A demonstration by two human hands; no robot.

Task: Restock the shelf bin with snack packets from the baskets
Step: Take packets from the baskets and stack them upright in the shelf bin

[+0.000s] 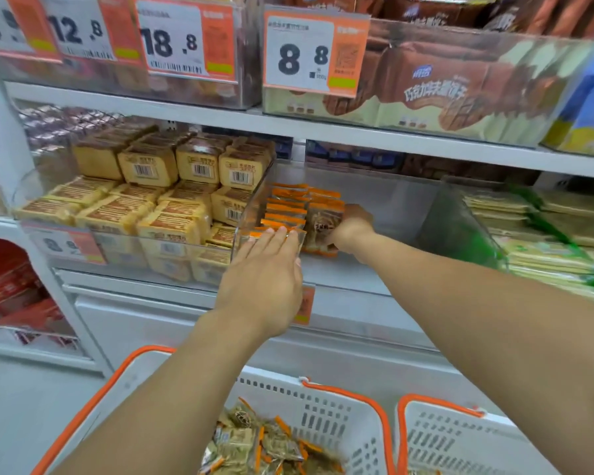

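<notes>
A clear plastic shelf bin (pixel 384 214) on the middle shelf holds two short rows of orange-edged snack packets (pixel 287 209) at its left end. My right hand (pixel 352 231) is inside the bin and grips the front packet (pixel 323 228) of the right row. My left hand (pixel 266 269) lies flat with straight fingers against the bin's front left corner, its fingertips at the rim. Below, a white basket with orange handles (pixel 326 416) holds several loose packets (pixel 264 443) of the same kind.
A second white basket (pixel 460 440) stands to the right of the first. The bin to the left holds yellow cake packs (pixel 144 204); the bin to the right holds green-and-cream packs (pixel 546 241). The shelf above carries brown biscuit packs and price cards (pixel 309 53).
</notes>
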